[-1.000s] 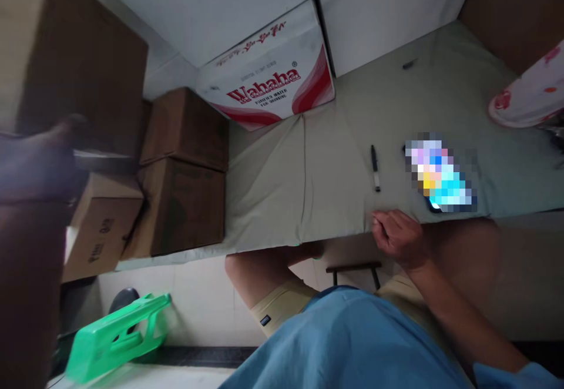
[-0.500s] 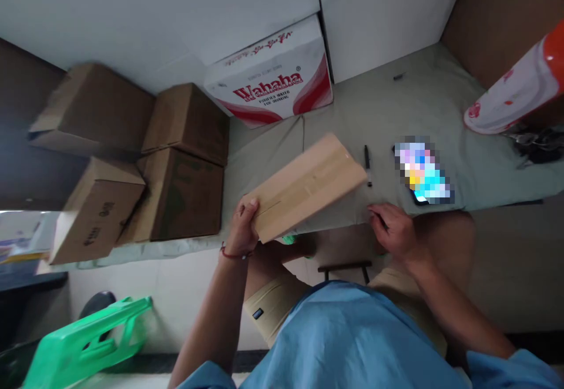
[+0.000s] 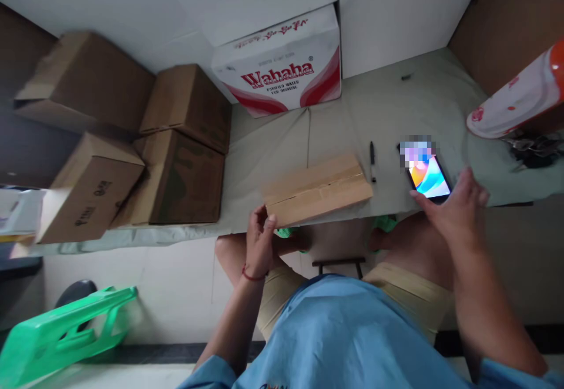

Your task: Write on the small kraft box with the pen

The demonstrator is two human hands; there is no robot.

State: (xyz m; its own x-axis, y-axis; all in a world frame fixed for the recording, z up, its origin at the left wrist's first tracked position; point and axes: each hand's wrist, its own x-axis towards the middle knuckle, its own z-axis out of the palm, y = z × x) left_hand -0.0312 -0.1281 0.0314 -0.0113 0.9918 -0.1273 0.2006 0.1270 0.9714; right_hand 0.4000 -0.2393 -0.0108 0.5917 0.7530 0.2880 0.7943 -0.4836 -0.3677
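Note:
A flat taped cardboard box [image 3: 318, 189] lies on the cloth-covered table [image 3: 273, 160] near its front edge. My left hand [image 3: 259, 242] holds the box's near left corner, fingers closed on it. My right hand [image 3: 453, 210] reaches over the near end of a lit phone [image 3: 426, 171], its fingers spread and touching the phone's edge. A black pen [image 3: 372, 161] lies between the box and the phone.
A white and red Wahaha carton [image 3: 282, 66] stands at the back against the wall. Several brown cardboard boxes [image 3: 132, 136] are stacked at the left. A white and red cylinder [image 3: 515, 104] and dark keys [image 3: 535, 142] lie at right. A green plastic stool [image 3: 61, 333] is on the floor.
The box, held tilted above the table before, now lies flat on it. My right hand has moved right from the table's edge to the phone and opened.

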